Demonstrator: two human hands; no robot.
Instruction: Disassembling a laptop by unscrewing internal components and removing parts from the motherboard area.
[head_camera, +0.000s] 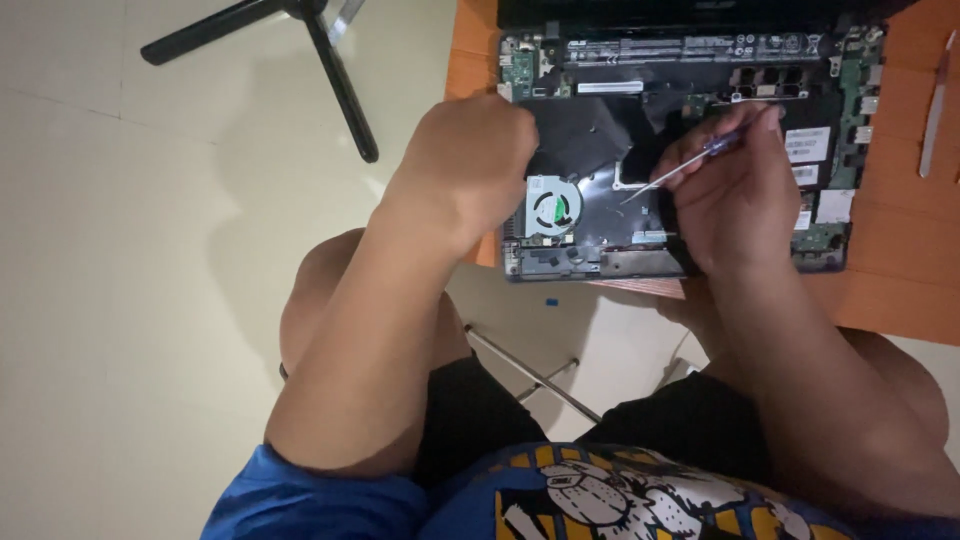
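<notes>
At the far left, the black metal legs of a tripod stand (330, 60) splay across the pale tiled floor (120, 250), well apart from the work; two legs are plainly in view, with a third thinner silvery piece just showing at the top edge. Next comes the left hand (470, 165), curled into a loose fist and pressed down on the near left corner of the opened black laptop base (690, 60), apparently to steady it; whether the fist encloses anything cannot be told. Just beside that hand sits one round grey cooling fan with a green centre label (552, 208), exposed because the bottom cover is off. The laptop base lies flat on the orange wooden bench (900, 270), its near edge close to the bench edge, so both forearms reach it from the seated lap. Below it, one tiny blue fleck (551, 301) lies on the floor. Further right, the right hand (735, 195) is closed around one slim screwdriver with a blue-and-clear handle and thin silver shaft (680, 170), held slanted like a pen, its tip pointing down-left onto the black inner panel near the middle of the laptop. At the far right, one long pale flat pry tool (937, 110) lies on the bench, beside the laptop but apart from it.
</notes>
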